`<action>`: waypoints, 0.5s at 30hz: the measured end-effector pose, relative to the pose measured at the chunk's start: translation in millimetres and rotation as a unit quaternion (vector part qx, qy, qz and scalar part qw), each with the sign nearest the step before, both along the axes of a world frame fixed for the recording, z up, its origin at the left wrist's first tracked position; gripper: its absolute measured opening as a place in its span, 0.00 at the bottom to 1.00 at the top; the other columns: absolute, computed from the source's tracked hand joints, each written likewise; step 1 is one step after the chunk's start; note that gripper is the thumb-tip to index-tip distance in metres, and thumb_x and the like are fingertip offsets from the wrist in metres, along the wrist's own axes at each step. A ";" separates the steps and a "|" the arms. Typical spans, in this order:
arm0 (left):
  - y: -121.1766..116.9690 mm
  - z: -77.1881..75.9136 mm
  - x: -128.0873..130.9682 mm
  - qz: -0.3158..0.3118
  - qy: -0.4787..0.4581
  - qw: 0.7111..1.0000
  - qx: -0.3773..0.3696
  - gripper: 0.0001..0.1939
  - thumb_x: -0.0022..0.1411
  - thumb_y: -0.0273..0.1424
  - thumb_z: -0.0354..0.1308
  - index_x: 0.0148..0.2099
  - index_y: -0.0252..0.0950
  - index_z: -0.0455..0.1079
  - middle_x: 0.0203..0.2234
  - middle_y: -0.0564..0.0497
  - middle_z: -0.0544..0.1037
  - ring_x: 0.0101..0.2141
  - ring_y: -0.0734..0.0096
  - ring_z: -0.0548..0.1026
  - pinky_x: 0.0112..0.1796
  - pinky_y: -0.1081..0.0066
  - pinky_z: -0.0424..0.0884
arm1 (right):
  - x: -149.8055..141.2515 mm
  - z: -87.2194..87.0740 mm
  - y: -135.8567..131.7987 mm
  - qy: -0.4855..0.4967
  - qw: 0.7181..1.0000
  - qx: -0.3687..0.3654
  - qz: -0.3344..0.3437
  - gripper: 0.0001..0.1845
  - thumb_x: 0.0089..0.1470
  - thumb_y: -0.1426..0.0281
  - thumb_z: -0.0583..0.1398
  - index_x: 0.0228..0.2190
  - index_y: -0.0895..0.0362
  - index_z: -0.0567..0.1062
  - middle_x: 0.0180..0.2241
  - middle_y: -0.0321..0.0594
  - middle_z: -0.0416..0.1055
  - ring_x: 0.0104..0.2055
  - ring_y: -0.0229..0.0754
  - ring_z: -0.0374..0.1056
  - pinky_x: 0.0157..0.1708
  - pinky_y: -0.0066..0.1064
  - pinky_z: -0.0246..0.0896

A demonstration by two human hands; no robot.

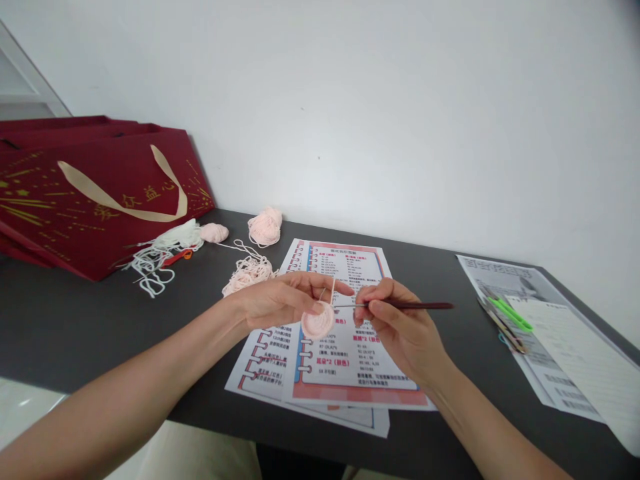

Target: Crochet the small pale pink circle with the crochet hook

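My left hand (283, 300) pinches a small round pink crochet piece (318, 323), with a strand of pale yarn running up over the index finger. In my right hand (395, 327) is a dark red crochet hook (417, 306), fingers closed round it; its metal tip points left into the edge of the pink piece. Both hands hover above printed pattern sheets (345, 353) lying on the dark table (75, 320).
A red gift bag (95, 193) lies at the back left. By it lie white yarn (160, 257), a pink yarn ball (265, 227), a small pink piece (214, 233) and a loose pink tangle (247, 273). At right, papers (555, 333) carry a green-handled tool (510, 315).
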State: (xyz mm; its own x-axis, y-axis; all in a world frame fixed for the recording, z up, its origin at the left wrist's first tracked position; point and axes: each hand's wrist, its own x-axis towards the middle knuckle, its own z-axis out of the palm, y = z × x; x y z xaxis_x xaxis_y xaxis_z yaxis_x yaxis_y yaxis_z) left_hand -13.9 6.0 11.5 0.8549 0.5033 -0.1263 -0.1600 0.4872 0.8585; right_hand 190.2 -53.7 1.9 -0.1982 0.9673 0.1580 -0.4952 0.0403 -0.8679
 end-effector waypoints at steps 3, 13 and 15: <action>-7.3 2.3 7.0 0.075 0.037 0.993 0.080 0.20 0.53 0.24 0.61 0.49 0.34 0.71 0.29 0.53 0.72 0.29 0.76 0.70 0.33 0.73 0.64 | -4.6 -5.1 1.2 0.049 0.995 -0.079 0.027 0.02 0.50 0.73 0.64 0.26 0.56 0.76 0.26 0.35 0.74 0.27 0.32 0.68 0.29 0.24 0.63; -20.5 -10.0 24.1 0.180 0.078 0.970 0.147 0.22 0.53 0.28 0.64 0.52 0.36 0.67 0.30 0.54 0.74 0.32 0.74 0.72 0.35 0.71 0.66 | -15.6 -11.5 2.4 0.007 0.997 -0.046 -0.057 0.02 0.51 0.70 0.63 0.28 0.54 0.76 0.26 0.32 0.68 0.28 0.32 0.62 0.29 0.24 0.60; -20.5 -9.7 24.8 0.177 0.075 0.972 0.138 0.22 0.53 0.28 0.64 0.51 0.37 0.67 0.31 0.53 0.75 0.33 0.74 0.73 0.35 0.72 0.66 | -15.5 -13.2 1.1 -0.019 0.998 -0.044 -0.041 0.03 0.51 0.68 0.63 0.29 0.54 0.76 0.27 0.33 0.67 0.28 0.33 0.61 0.29 0.24 0.58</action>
